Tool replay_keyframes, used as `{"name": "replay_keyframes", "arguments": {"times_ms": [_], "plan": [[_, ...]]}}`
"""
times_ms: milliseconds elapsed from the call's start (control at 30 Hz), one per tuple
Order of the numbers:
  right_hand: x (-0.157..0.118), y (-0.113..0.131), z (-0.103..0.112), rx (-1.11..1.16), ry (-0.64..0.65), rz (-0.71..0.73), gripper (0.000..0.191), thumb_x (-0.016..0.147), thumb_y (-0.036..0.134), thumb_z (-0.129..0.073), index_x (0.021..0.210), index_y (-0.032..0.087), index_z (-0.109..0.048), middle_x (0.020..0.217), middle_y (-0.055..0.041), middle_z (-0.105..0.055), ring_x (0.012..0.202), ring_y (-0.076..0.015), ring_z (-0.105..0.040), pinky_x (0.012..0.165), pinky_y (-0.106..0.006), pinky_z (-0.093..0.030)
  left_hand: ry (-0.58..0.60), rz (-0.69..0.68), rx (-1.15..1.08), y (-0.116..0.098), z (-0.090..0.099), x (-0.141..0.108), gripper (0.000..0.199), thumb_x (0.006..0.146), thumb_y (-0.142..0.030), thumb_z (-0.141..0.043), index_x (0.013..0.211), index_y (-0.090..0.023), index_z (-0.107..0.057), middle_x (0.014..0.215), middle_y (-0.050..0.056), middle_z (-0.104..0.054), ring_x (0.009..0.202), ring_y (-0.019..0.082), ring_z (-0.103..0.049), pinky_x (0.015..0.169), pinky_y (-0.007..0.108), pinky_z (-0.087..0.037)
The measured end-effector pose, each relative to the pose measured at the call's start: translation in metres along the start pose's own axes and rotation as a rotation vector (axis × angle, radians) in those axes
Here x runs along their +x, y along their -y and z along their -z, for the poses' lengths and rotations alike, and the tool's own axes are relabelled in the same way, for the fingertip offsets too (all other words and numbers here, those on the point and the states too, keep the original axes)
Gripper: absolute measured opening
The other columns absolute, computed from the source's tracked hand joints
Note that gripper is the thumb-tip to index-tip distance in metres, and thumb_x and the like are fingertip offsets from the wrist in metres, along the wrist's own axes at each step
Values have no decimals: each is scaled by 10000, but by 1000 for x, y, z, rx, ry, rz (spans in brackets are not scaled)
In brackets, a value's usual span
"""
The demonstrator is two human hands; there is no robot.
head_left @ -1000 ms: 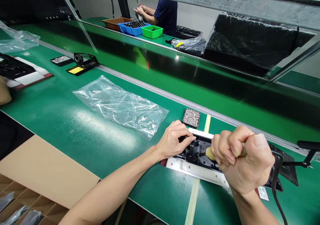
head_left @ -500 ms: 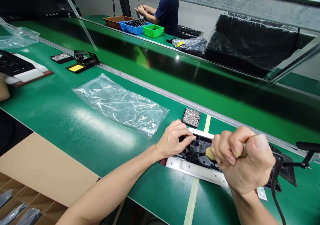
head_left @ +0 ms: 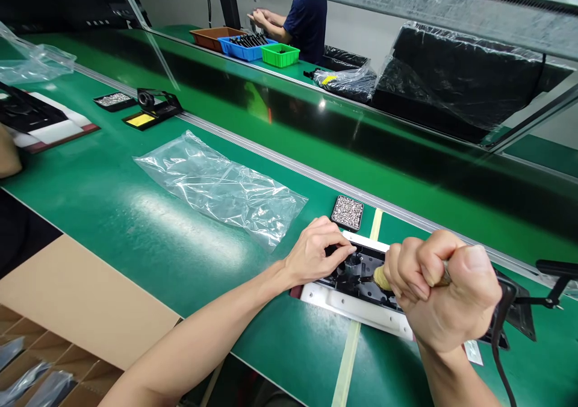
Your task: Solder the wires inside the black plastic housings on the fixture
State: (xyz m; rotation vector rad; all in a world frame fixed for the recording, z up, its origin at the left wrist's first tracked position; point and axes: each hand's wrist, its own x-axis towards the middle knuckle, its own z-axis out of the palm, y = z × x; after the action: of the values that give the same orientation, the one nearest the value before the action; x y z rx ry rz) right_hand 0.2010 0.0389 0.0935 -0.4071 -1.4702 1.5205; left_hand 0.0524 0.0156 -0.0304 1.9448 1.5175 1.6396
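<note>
A black plastic housing [head_left: 347, 283] with small fittings inside lies in a white fixture [head_left: 361, 309] on the green bench. Over its left end, my left hand [head_left: 318, 247] has thumb and index finger pressed together at the tips; whatever they pinch is hidden. My right hand [head_left: 447, 289] is wrapped in a fist around the yellowish handle of a soldering iron [head_left: 382, 278], thumb on top. The iron's dark tip points down-left into the housing. A dark cord [head_left: 499, 335] hangs by the right wrist. Small metal pieces fill a black tray [head_left: 347, 212] behind the fixture.
A clear plastic bag [head_left: 221, 187] lies left of my hands. Farther left stand an iron holder with yellow sponge [head_left: 151, 109] and a second fixture [head_left: 49, 121], near another person's arm [head_left: 8, 154]. Behind the bench divider, a person [head_left: 307, 27] works beside coloured bins [head_left: 280, 56].
The view has shifted very slightly. Both hands keep the same place and grip, with the iron's tip still in the housing.
</note>
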Motion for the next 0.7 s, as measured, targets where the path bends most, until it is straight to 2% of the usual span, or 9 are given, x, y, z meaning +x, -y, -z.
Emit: {"name": "replay_keyframes", "arguments": {"times_ms": [700], "plan": [[0,0,1,17,-23,-13,474,952,457,-511,571,196,-403,420,57,-294,381,-77,-270,362,-198,-287,0,-7,5,-1,1,0,153,962,-236,-683,831,-168,-723,794,22,-693,787,179,-551,817,372,-431]]}}
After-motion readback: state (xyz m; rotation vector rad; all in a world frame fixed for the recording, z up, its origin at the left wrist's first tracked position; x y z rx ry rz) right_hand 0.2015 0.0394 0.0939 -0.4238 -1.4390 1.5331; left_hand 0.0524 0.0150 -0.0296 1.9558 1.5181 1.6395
